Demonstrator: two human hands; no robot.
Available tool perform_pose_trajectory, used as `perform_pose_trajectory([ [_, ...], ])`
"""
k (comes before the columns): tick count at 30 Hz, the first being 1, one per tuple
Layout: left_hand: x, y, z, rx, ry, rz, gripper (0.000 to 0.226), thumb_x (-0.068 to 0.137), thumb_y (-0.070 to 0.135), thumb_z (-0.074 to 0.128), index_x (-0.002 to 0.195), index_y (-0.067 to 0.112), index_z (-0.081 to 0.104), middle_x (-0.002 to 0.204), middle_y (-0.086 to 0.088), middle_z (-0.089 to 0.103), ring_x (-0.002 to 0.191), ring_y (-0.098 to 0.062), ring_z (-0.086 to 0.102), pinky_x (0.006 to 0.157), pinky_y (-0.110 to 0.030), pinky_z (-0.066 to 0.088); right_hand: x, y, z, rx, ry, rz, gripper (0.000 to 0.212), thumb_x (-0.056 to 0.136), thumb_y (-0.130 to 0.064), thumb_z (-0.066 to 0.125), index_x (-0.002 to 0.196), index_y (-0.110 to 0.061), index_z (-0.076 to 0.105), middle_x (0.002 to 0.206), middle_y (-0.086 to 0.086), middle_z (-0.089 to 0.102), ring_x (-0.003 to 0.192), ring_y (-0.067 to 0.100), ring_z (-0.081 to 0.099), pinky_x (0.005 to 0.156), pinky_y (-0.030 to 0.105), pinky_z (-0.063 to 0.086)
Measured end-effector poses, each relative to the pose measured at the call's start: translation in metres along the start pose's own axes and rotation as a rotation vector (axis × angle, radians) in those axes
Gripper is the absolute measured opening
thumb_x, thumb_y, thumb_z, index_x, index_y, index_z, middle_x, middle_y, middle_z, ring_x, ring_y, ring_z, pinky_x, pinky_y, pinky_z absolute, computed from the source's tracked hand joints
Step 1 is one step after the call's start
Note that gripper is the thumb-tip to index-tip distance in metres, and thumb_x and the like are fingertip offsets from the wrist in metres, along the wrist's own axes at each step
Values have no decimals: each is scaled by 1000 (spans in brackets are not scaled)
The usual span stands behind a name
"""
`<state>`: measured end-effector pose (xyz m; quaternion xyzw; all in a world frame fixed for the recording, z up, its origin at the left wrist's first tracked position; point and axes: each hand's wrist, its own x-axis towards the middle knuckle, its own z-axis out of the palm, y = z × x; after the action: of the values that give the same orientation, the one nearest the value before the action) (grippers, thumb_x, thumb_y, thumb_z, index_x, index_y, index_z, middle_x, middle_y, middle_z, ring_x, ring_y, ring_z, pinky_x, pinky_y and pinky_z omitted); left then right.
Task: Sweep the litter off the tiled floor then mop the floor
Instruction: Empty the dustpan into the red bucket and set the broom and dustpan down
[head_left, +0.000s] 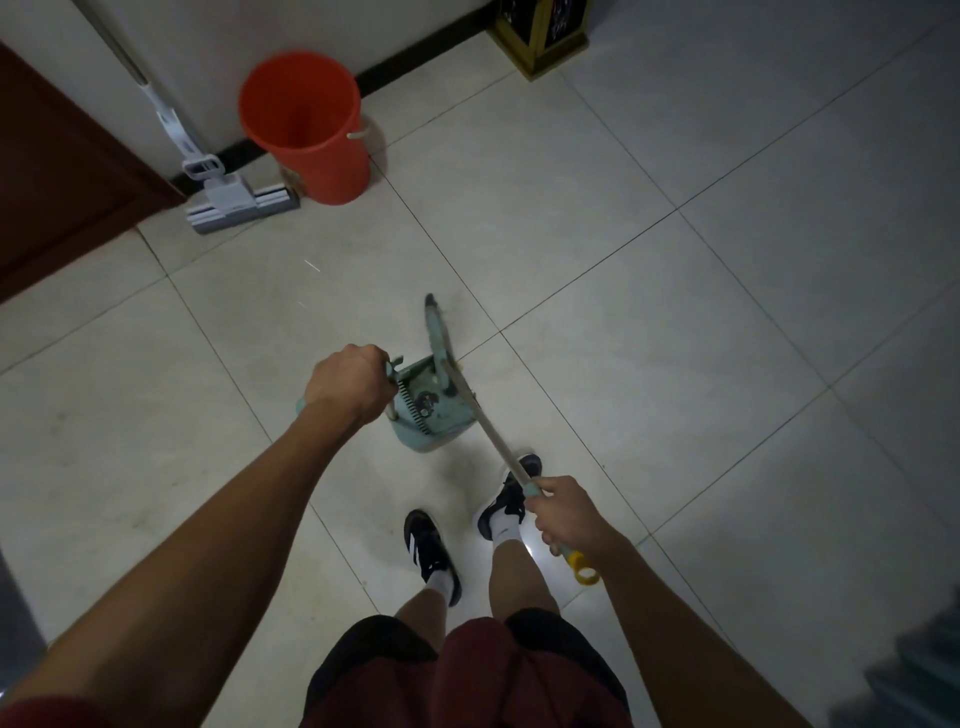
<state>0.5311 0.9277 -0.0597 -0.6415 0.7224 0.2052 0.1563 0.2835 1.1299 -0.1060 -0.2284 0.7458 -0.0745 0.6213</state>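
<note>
— Head view, item one?
— Left hand (345, 384): fingers curled tight round the top of the dustpan handle, out over the middle of the tiled floor (675, 338).
— The pan itself?
— Dustpan (428, 415), pale green, toothed comb along its inner edge, dark bits of litter inside; standing on the floor just ahead of the person's black shoes (431, 551).
— Item two?
— Right hand (566, 512): fingers wrapped round the upper end of the broom handle, yellow hanging loop just below the grip.
— The broom?
— Broom (441, 343), green head, tilted; its head at the open mouth of the dustpan, the shaft crossing the pan's right side. Whether the bristles touch the pan, I cannot tell.
— Further stock?
— Mop (239, 200), white and grey, leaning on the wall by the floor's far left edge, beside a brown door (62, 171). Red bucket (306, 130) just to its right, against the wall. Dark gold-trimmed stand (543, 36) at the far edge.
</note>
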Motion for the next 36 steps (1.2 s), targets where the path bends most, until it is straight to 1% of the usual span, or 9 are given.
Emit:
perform_pose_trajectory([
  [4,-7,-19,-3,-27,8,-16,17,86,35,68,96,22,72,90,-8,71,79,-31,66,70,-34,54,-16,0,1,-12,42,-34,20,91,-7,52,105,-9,67,64,10,53,47,15,48,44,24,40],
  [9,-22,-45,1,-48,-3,-54,20,86,37,69,101,23,73,90,-6,71,78,-29,66,72,-36,57,-15,2,7,-185,144,-74,23,95,-9,52,112,-1,65,69,9,58,51,13,50,42,20,41],
  [12,-31,-59,5,-57,-11,-70,22,87,38,70,103,23,73,90,-5,71,78,-27,66,73,-37,58,-4,1,10,-315,177,-112,11,94,-8,52,86,-8,60,73,7,58,56,14,52,55,25,48],
  [16,-42,-65,15,-61,-22,-68,23,89,42,66,100,22,74,89,-7,71,77,-29,66,72,-37,58,21,0,19,-537,221,-150,30,94,-9,52,122,-1,60,106,14,68,90,25,66,74,29,53],
  [19,-46,-68,23,-47,-23,-65,22,90,39,63,97,22,73,90,-9,71,79,-32,67,70,-34,54,39,-7,29,-619,207,-173,28,95,-11,53,120,-1,60,109,15,67,99,30,68,86,35,56],
  [24,-48,-75,35,-52,-18,-80,21,90,37,63,102,22,72,94,-9,72,82,-32,67,69,-34,51,50,-11,40,-471,90,-35,26,92,-12,53,113,2,61,90,12,65,71,23,61,61,29,52],
  [28,-46,-74,37,-65,-9,-70,21,88,36,64,101,21,73,93,-9,71,80,-32,67,73,-37,57,26,-9,39,-242,-24,31,29,96,-12,50,118,3,61,66,12,48,52,22,46,48,29,42],
  [32,-44,-72,29,-79,7,-66,21,87,35,65,101,21,72,92,-9,71,80,-32,67,74,-39,58,-11,-15,39,-32,-93,15,21,100,-16,51,114,-16,67,70,13,45,48,17,43,43,25,38],
  [36,-48,-74,21,-85,7,-67,24,87,36,63,102,20,72,94,-10,71,81,-33,67,74,-39,57,-28,-12,35,58,-51,40,26,96,-11,52,116,-12,69,67,12,45,45,16,40,44,25,33],
])
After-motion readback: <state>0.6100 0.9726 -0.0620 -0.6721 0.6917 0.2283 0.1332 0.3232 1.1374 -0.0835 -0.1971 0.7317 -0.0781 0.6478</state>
